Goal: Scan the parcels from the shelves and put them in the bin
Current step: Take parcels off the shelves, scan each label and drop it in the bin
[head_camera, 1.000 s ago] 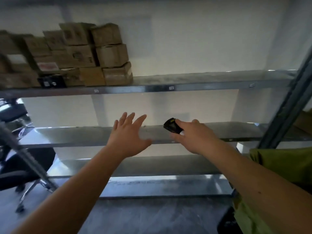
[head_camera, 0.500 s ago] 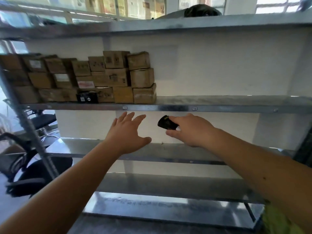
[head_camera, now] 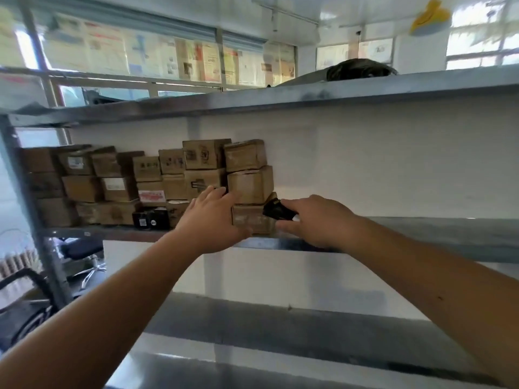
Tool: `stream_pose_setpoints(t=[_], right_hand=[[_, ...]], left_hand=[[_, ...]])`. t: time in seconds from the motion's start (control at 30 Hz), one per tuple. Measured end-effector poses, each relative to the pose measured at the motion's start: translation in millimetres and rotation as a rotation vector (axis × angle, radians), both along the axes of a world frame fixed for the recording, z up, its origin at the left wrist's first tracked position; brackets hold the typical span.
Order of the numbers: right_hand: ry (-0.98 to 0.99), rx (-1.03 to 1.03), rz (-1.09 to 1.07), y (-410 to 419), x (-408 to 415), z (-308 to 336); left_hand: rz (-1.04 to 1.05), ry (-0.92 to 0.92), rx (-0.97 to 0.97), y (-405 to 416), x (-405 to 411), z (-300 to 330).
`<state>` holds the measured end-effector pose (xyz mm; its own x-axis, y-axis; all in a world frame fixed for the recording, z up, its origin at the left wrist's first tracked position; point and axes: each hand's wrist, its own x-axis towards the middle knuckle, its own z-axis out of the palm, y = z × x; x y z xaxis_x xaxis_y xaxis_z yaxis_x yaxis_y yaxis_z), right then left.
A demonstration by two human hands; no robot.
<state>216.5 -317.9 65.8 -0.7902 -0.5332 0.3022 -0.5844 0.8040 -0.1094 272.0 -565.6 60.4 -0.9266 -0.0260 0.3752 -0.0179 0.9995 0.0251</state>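
1. Left hand [head_camera: 209, 217]: raised in front of the stacked parcels [head_camera: 157, 183], fingers [head_camera: 216, 192] spread and loose, nothing held; fingertips over the seam between the middle and right-hand columns of boxes. Contact with the cardboard not certain from this angle.
2. Right hand [head_camera: 314, 220]: closed around a small black scanner [head_camera: 276, 210], thumb below and fingers wrapped over the top, nose of the device aimed left at the rightmost column.
3. Rightmost column: three brown boxes one on another, the bottom box [head_camera: 251, 220] on the shelf between the two hands, the middle box [head_camera: 250, 184] above it, the top box [head_camera: 245, 155] slightly askew.
4. Remaining parcels: brown cartons in about three layers, filling the left part of the same metal shelf [head_camera: 421, 234] out to the left upright [head_camera: 31, 214]; several with white or red labels, print too blurred to read.
5. Small black box [head_camera: 150, 219] with white stickers, at the front of the bottom layer, just left of the left hand.
6. Right part of that shelf bare metal against a white wall; further shelf boards above and below.
7. Dark bundle [head_camera: 361, 70] on the top board, upper right.
8. Black office chair [head_camera: 25, 304] behind the rack at lower left; papered windows [head_camera: 168, 57] across the back.
9. Bin not in view.
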Motion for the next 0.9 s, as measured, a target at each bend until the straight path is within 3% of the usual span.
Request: stream_pose_setpoints(t=[0.27, 0.5, 0.77, 0.9], right_hand=[[0.066, -0.073, 0.046, -6, -106, 41], [0.122, -0.093, 0.092, -28, -182, 58], [0.16, -0.065, 0.087, -50, -233, 80], [0.144, -0.053, 0.061, -57, -252, 84]], left_hand=[[0.047, 0.035, 0.156, 10, -85, 68], [0.069, 0.127, 0.054, 7, -156, 105], [0.182, 0.019, -0.026, -1, -211, 111], [0.167, 0.064, -0.042, -2, -221, 110]])
